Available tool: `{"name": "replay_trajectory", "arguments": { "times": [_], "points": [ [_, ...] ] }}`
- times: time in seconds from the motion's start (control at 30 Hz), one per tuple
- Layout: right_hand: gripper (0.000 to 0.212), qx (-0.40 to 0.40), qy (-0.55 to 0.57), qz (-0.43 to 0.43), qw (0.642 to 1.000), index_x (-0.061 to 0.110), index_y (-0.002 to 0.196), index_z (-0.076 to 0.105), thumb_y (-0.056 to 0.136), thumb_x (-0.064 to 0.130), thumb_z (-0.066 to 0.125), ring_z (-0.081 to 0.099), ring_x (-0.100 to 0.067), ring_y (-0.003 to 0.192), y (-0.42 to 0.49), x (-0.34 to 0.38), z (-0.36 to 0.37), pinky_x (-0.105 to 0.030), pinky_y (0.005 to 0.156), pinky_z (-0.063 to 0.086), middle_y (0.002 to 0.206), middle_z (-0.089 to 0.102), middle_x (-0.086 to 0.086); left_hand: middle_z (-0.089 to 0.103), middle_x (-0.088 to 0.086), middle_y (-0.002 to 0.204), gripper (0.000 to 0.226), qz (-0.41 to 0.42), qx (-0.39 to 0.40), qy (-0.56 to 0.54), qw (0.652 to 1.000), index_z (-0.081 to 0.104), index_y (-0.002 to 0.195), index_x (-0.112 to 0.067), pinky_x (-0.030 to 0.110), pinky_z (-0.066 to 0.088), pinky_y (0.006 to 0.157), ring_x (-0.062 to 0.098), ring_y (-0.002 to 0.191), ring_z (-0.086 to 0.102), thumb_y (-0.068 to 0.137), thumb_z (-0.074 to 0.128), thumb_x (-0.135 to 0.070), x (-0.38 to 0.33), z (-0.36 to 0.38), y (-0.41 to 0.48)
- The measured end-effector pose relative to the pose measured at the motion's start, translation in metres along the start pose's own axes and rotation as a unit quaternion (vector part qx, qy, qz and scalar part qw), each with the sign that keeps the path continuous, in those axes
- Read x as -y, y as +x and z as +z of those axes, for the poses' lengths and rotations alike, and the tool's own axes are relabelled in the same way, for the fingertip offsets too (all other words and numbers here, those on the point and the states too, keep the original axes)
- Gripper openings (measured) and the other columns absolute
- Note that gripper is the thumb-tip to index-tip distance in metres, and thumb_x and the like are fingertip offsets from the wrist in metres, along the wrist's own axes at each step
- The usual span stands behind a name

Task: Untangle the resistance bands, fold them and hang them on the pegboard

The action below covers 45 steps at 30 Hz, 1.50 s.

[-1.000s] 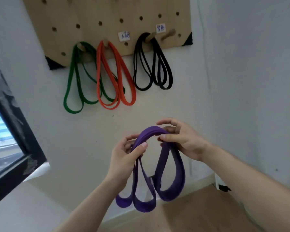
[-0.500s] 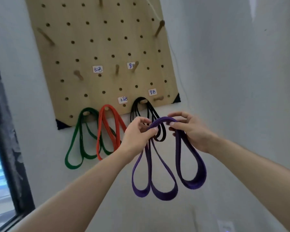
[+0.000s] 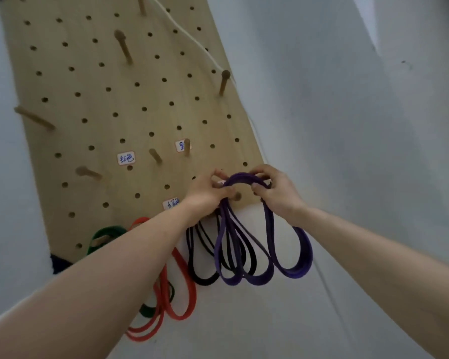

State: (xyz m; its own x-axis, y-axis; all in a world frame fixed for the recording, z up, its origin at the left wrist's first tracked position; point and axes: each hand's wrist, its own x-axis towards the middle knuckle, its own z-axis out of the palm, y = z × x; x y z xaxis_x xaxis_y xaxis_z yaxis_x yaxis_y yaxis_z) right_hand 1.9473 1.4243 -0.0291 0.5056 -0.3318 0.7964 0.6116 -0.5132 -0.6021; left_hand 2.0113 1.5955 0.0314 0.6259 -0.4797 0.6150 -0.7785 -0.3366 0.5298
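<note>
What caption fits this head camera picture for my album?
Left hand and right hand hold the folded purple band at the pegboard.

Purple band (image 3: 285, 265); black band (image 3: 200, 277); orange band (image 3: 182, 314); green band (image 3: 106, 230); tan pegboard (image 3: 94, 81).

Home exercise corner: a pale wooden pegboard (image 3: 101, 73) with round wooden pegs (image 3: 123, 46) and handwritten white paper labels (image 3: 126, 158) on a plain white wall (image 3: 347, 125) carries a green rubber band (image 3: 109, 230), an orange rubber band (image 3: 179, 317) and a black rubber band (image 3: 204, 282).

a pale wall (image 3: 347, 125) fills the right — a thin white cord (image 3: 192, 40) slants down from the top. small labels (image 3: 126, 158) bear blue handwriting; a dark corner piece (image 3: 59, 263) sits low left.
</note>
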Motion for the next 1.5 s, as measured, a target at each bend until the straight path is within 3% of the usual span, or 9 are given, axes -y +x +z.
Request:
{"name": "replay_trajectory", "arguments": {
  "times": [0.27,0.33,0.5,0.67,0.87,1.13,1.27,1.37,1.5],
  "points": [
    [0.03,-0.008,-0.12,-0.058,0.991,0.039,0.111,0.055,0.095,0.014,0.059,0.063,-0.013,0.093,0.035,-0.045,0.024,-0.037,0.087,0.054,0.097,0.065,0.016,0.064,0.005,0.07,0.017,0.061,0.0,0.046,0.997,0.057,0.105,-0.02,0.021,0.044,0.047,0.011,0.051,0.054,0.095,0.07,-0.022,0.02,0.005,0.042],
    [0.032,0.006,-0.142,-0.088,0.986,0.033,0.117,0.055,0.094,0.012,0.06,0.061,-0.014,0.094,0.037,-0.055,0.029,-0.034,0.086,0.051,0.101,0.064,0.011,0.064,0.007,0.072,0.015,0.067,-0.003,0.071,0.995,0.058,0.104,-0.021,0.025,0.045,0.052,0.011,0.054,0.054,0.095,0.07,-0.022,0.031,0.003,0.046],
    [0.041,-0.031,-0.26,-0.154,0.953,0.026,0.127,0.055,0.089,0.017,0.068,0.049,-0.021,0.094,0.031,-0.078,0.048,-0.033,0.079,0.047,0.106,0.046,0.001,0.07,0.002,0.098,0.019,0.05,-0.038,0.148,0.987,0.061,0.101,-0.023,0.039,0.057,0.083,0.024,0.094,0.068,0.088,0.072,-0.014,0.045,0.008,0.053],
    [0.077,-0.025,-0.298,-0.148,0.943,0.031,0.152,0.031,0.088,0.012,0.068,0.038,-0.013,0.096,0.005,-0.097,0.049,-0.027,0.076,0.044,0.113,0.043,0.001,0.06,-0.008,0.112,0.032,0.198,-0.004,0.306,0.931,0.058,0.11,-0.034,0.046,0.057,0.079,0.017,0.09,0.065,0.086,0.069,-0.017,0.05,0.006,0.04],
    [0.085,0.0,-0.261,-0.154,0.953,0.026,0.156,0.027,0.086,0.008,0.072,0.052,-0.023,0.116,-0.013,-0.111,0.054,-0.04,0.093,0.054,0.138,0.047,-0.001,0.06,-0.013,0.122,0.046,0.226,-0.014,0.347,0.91,0.061,0.13,-0.033,0.034,0.053,0.081,0.009,0.09,0.06,0.087,0.075,-0.025,0.068,0.005,0.025],
    [0.095,0.092,-0.256,-0.033,0.962,0.041,0.157,0.012,0.087,0.015,0.072,0.057,-0.025,0.11,0.011,-0.111,0.05,-0.038,0.093,0.052,0.13,0.05,0.001,0.067,-0.014,0.126,0.047,0.156,-0.054,0.411,0.897,0.057,0.132,-0.046,0.045,0.053,0.093,0.015,0.115,0.063,0.087,0.07,-0.043,0.061,0.017,0.039],
    [0.11,0.179,-0.26,0.03,0.948,0.046,0.155,-0.002,0.08,0.029,0.077,0.054,-0.025,0.115,0.015,-0.106,0.043,-0.04,0.095,0.052,0.133,0.048,-0.002,0.067,-0.01,0.126,0.052,0.124,-0.009,0.417,0.901,0.054,0.137,-0.047,0.045,0.05,0.097,0.019,0.118,0.061,0.087,0.068,-0.042,0.055,0.017,0.039],
    [0.103,0.204,-0.264,0.055,0.941,0.039,0.158,0.013,0.078,0.036,0.078,0.052,-0.027,0.122,0.01,-0.105,0.035,-0.042,0.097,0.053,0.143,0.043,-0.001,0.061,-0.006,0.132,0.056,0.12,0.007,0.415,0.902,0.053,0.14,-0.039,0.047,0.044,0.102,0.022,0.122,0.056,0.086,0.069,-0.043,0.05,0.01,0.028],
    [0.079,0.229,-0.311,0.058,0.921,0.029,0.147,0.042,0.077,0.04,0.076,0.055,-0.025,0.118,-0.019,-0.108,0.027,-0.037,0.091,0.058,0.148,0.039,0.002,0.061,-0.007,0.123,0.044,0.186,-0.081,0.336,0.92,0.064,0.128,-0.032,0.04,0.049,0.094,0.018,0.113,0.056,0.085,0.071,-0.033,0.051,0.0,-0.005]
  ]
}}
